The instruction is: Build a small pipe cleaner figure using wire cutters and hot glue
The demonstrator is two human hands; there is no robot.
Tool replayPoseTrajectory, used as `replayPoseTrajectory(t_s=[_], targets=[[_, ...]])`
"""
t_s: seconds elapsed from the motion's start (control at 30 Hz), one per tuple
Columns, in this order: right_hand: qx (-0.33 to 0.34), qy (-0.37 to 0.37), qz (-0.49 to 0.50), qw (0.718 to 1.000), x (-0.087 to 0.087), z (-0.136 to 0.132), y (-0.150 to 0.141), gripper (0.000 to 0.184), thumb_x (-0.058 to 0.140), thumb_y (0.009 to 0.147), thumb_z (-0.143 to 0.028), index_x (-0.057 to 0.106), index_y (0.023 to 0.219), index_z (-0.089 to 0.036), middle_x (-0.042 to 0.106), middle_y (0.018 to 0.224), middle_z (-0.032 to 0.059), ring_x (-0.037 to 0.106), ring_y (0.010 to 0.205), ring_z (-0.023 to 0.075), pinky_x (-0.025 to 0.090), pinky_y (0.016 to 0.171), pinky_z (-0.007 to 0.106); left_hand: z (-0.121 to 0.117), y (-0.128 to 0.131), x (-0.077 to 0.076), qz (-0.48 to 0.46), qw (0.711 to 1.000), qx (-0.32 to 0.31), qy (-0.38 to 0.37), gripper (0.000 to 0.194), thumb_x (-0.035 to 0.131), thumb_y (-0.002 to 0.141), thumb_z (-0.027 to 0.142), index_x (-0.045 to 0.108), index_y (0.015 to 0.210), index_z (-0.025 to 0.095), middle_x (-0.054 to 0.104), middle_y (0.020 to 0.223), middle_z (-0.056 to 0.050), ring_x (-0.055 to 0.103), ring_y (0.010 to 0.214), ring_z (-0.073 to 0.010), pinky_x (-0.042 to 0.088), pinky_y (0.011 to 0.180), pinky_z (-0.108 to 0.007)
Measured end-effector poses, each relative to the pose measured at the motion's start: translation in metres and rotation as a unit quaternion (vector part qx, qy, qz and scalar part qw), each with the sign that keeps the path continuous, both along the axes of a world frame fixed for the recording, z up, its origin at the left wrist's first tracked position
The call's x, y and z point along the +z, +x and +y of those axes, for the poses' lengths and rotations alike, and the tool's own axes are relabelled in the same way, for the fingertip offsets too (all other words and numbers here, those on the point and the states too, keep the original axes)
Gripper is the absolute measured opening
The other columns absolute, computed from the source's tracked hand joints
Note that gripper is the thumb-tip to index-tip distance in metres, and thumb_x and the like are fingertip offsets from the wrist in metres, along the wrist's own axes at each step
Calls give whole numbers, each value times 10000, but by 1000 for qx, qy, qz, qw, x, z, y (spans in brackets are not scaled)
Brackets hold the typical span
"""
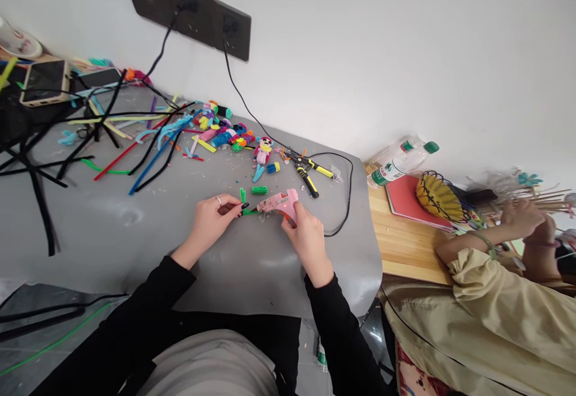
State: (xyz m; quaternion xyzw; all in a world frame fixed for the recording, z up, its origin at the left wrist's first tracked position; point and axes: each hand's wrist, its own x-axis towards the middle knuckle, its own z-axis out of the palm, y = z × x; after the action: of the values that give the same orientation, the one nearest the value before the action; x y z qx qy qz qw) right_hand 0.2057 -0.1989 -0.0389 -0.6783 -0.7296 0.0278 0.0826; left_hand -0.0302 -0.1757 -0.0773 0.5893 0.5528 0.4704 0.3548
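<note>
My right hand (307,237) is closed round a pink glue gun (279,201) whose nozzle points left. My left hand (215,216) pinches a short green pipe-cleaner piece (249,210) right at the nozzle tip, a ring on one finger. Both hands rest on a grey sheet (135,216) covering the table. Two more green coiled bits (260,190) lie just beyond the gun. A small pipe-cleaner doll (263,150) lies farther back.
Yellow-handled pliers (308,175) and the gun's black cord (346,204) lie to the right. Long pipe cleaners (148,144) and colourful coils (225,132) spread at the back left. Another person's hands (524,222) work at a wooden table (400,240) with bottles (405,159) and a yellow wire basket (438,197).
</note>
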Motion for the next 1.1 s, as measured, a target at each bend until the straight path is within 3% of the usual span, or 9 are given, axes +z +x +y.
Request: replayPoseTrajectory(t_s=[0.8,1.1], targets=[[-2,35,-17,999,-2,-3,12,76,555,959,-258,605,984,-206,651,704,1,593,580,170,210,568,280,0,1,-1,-9,1000,3,-8,245,719,823,471,755,761,236,776,683,-28,729,624,-204,596,632,-306],[-9,16,-16,1000,5,-3,18,68,569,956,-256,610,981,-207,674,712,12,614,601,182,216,571,278,-1,1,0,-8,1000,2,-8,275,726,833,503,759,765,239,775,682,-28,731,629,-208,603,637,-310]])
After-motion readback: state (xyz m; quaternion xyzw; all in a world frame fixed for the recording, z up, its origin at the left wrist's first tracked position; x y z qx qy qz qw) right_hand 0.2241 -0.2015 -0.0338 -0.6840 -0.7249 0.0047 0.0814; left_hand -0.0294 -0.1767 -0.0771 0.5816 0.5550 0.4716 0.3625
